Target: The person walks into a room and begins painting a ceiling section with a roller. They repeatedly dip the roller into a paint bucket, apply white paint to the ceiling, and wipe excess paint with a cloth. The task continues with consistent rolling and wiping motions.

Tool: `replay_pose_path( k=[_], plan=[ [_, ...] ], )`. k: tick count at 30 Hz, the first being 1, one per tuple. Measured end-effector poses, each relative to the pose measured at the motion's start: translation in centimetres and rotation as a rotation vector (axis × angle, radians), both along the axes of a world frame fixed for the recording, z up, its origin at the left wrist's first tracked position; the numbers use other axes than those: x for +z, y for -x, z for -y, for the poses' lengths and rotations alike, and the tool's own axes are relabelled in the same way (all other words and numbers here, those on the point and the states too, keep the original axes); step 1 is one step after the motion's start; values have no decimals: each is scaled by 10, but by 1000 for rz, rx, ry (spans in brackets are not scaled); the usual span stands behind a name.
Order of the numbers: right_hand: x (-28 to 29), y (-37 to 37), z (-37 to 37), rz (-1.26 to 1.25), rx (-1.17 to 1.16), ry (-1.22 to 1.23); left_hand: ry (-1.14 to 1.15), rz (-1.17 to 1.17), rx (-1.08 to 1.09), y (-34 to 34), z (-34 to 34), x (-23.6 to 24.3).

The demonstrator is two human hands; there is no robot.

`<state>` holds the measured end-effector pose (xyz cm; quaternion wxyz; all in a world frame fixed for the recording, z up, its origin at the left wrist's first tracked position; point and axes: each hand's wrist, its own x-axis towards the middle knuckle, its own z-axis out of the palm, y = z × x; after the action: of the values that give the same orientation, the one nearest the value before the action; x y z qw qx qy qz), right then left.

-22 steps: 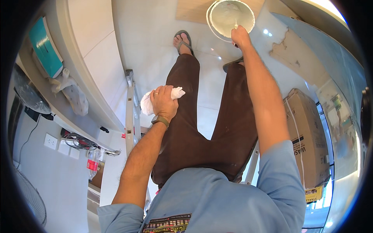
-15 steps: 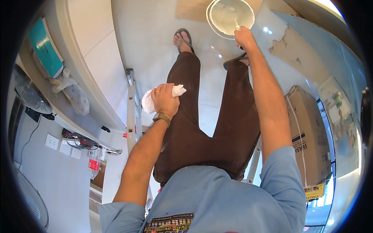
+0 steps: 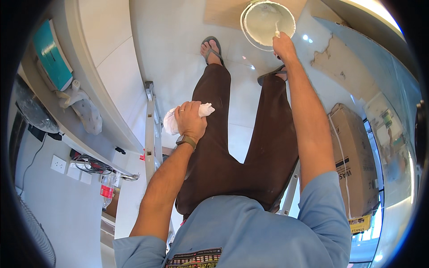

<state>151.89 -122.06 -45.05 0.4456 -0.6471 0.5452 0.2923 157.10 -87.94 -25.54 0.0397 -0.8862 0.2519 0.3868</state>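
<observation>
My left hand [image 3: 189, 117] rests on my left thigh, its fingers curled over a bunched white cloth [image 3: 206, 110]. Ahead and to the right, my right hand [image 3: 283, 47] is closed on a slim tool [image 3: 277, 32] whose pale end reaches into a round bucket [image 3: 291, 27]. Its kind cannot be made out; the fist hides most of the handle. Off-white, paint-like stuff coats the bucket's inside and rim, and a thin bail hangs at its left side.
A metal ladder [image 3: 150, 129] stands beside my left leg. Left of it, a shelf [image 3: 100, 129] carries a teal box [image 3: 52, 56] and plastic-wrapped things. On the right are a cardboard box [image 3: 355, 165] and plastic sheeting [image 3: 375, 58]. A wooden board [image 3: 223, 11] lies near the bucket.
The view has shifted slightly, so the bucket and feet appear a little lower. My right hand stays at the bucket with the tool, and my left hand keeps the cloth on my thigh.
</observation>
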Motion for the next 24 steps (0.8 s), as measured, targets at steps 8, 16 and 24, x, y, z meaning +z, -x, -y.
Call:
replay_pose_path(
  k=[8,16,24],
  plan=[
    [15,4,7,-55,43,-125,17,12,10,0,-1,1],
    [9,-1,1,-40,18,-153,26,24,9,1,-4,0],
    [10,1,-3,37,-90,-66,22,5,43,2,-8,-2]
  ],
)
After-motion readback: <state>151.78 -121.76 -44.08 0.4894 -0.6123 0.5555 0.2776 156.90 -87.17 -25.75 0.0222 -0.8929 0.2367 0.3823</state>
